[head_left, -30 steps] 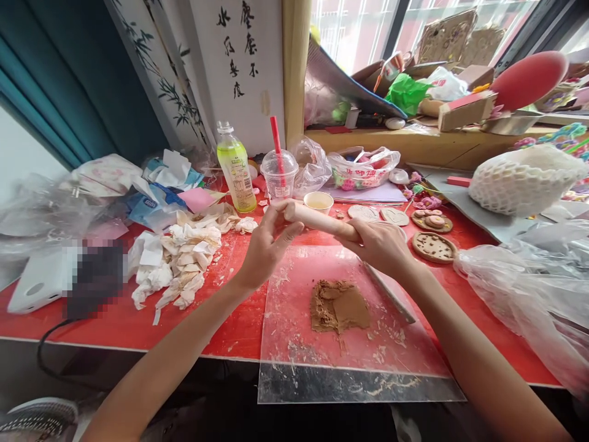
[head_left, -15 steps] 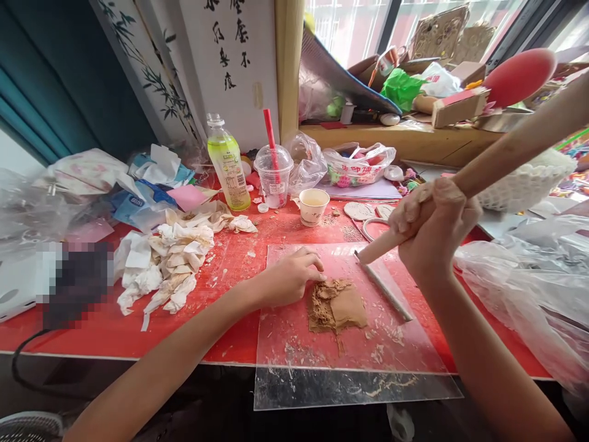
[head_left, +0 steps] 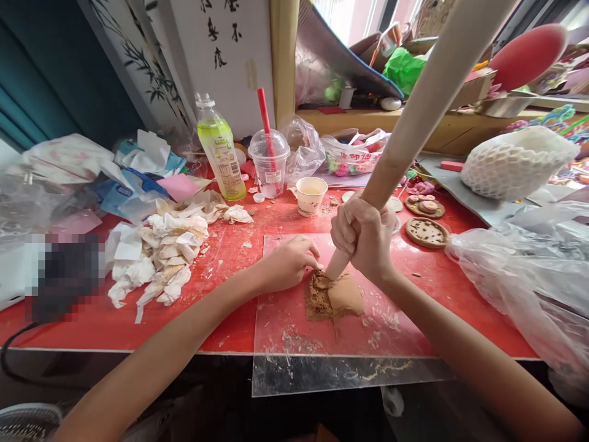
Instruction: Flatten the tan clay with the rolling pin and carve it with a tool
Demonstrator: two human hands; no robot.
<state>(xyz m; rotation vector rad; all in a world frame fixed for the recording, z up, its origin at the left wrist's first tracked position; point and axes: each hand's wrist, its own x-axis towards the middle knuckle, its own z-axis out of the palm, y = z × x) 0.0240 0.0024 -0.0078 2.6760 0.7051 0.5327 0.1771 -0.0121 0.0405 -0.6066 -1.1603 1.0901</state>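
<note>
My right hand [head_left: 365, 236] is wrapped round a thick wooden rolling pin [head_left: 414, 110], held steeply tilted with its upper end towards me. Its lower end rests on or just above the brown clay slab [head_left: 347, 294], near the top edge. The slab is rough and torn on the left, smoother on the right. My left hand [head_left: 289, 263] lies by the slab's upper left corner, fingers bent and slightly apart, fingertips close to the clay. I cannot tell whether they touch it. Beneath is a clear plastic board [head_left: 285, 331] that overhangs the table's front edge.
Behind the board stand a paper cup [head_left: 311, 196], a plastic cup with a red straw [head_left: 269, 162] and a bottle of green drink [head_left: 221, 153]. Crumpled tissues [head_left: 170, 248] lie left. Round decorated discs [head_left: 427, 233] and plastic bags [head_left: 515, 270] are at right.
My right hand has swung the rolling pin left and steeper, bringing its lower end to the clay. A thin grey rod on the board has gone out of sight. My left hand stays by the slab.
</note>
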